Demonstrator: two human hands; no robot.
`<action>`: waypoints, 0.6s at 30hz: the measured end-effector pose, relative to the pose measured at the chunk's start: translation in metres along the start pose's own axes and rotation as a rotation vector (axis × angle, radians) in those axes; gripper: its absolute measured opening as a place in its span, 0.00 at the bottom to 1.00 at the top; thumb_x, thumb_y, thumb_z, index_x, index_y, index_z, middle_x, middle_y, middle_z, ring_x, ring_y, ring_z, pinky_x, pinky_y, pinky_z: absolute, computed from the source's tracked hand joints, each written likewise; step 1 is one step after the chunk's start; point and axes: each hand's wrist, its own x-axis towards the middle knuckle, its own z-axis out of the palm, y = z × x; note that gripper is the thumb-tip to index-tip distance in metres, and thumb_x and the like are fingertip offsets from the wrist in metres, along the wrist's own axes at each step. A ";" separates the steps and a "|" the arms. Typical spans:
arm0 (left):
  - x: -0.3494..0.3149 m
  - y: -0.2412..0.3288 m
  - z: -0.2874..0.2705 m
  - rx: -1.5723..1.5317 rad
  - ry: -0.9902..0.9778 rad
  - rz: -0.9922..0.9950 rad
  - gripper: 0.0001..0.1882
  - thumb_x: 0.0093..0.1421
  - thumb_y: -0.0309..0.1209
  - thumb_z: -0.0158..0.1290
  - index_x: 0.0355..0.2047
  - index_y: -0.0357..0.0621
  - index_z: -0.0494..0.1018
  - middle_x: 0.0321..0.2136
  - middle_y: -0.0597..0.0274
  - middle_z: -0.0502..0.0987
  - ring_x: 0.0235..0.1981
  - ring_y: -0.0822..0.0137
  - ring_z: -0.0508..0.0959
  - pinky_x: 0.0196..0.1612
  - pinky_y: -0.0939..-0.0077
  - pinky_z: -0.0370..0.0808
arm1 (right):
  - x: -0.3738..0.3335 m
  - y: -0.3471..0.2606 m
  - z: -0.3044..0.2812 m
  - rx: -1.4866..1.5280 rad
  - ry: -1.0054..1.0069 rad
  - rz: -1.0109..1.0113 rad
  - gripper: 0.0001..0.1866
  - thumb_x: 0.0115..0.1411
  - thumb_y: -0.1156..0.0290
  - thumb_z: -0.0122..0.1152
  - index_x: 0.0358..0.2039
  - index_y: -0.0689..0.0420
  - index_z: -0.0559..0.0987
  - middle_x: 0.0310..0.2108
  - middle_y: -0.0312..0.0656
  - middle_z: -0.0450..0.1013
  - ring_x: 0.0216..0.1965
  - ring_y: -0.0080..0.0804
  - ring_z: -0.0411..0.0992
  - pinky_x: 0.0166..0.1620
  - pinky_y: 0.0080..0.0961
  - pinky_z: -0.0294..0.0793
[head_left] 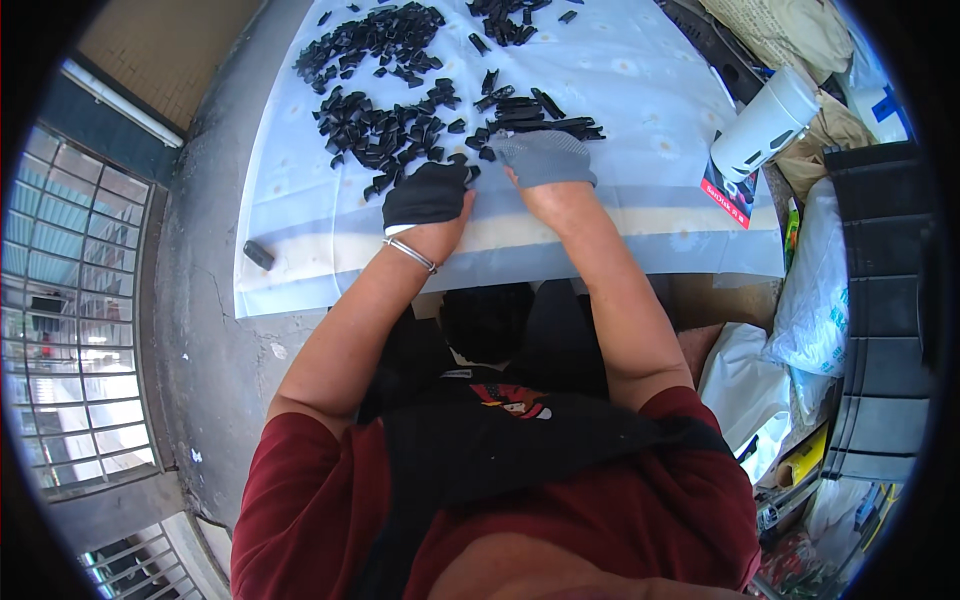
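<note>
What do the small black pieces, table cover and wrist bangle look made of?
Small black pieces: probably moulded plastic, semi-gloss; repeated shapes, small highlights.
Table cover: likely plastic sheet, slight sheen; smooth, creased.
Bangle: apparently polished metal; silvery, bright reflections.

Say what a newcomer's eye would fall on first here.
Probably the heaps of small black pieces, spread over the left and far middle of the pale flowered tablecloth. Next, toward the cloth's near side, the left hand in a black glove and the right hand in a grey glove. Then the white cylindrical object at the cloth's right.
</note>
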 end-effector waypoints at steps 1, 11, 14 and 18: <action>-0.003 -0.001 -0.001 0.004 -0.032 -0.004 0.12 0.49 0.34 0.50 0.34 0.45 0.72 0.26 0.55 0.73 0.30 0.57 0.75 0.31 0.67 0.72 | -0.002 -0.006 -0.009 0.006 -0.042 -0.002 0.13 0.51 0.66 0.55 0.38 0.54 0.75 0.34 0.47 0.71 0.37 0.45 0.69 0.40 0.39 0.69; -0.014 -0.017 -0.035 -0.699 -0.108 -0.326 0.14 0.48 0.25 0.52 0.37 0.39 0.70 0.24 0.56 0.75 0.24 0.65 0.75 0.29 0.75 0.71 | -0.027 -0.009 0.012 0.568 0.183 -0.299 0.16 0.54 0.64 0.52 0.41 0.59 0.72 0.37 0.53 0.69 0.36 0.50 0.68 0.40 0.35 0.67; -0.027 -0.018 -0.049 -0.987 -0.208 -0.395 0.25 0.46 0.22 0.56 0.47 0.37 0.64 0.26 0.64 0.74 0.25 0.78 0.71 0.27 0.85 0.69 | -0.032 -0.037 0.002 0.675 0.074 -0.445 0.16 0.52 0.64 0.54 0.40 0.58 0.73 0.34 0.51 0.71 0.35 0.49 0.69 0.39 0.37 0.68; -0.052 -0.071 -0.064 0.058 -0.460 0.180 0.19 0.44 0.20 0.50 0.37 0.54 0.74 0.29 0.61 0.77 0.30 0.59 0.77 0.32 0.73 0.73 | -0.026 -0.051 -0.003 0.626 0.249 -0.663 0.14 0.47 0.64 0.58 0.36 0.50 0.75 0.28 0.45 0.72 0.31 0.46 0.70 0.35 0.36 0.70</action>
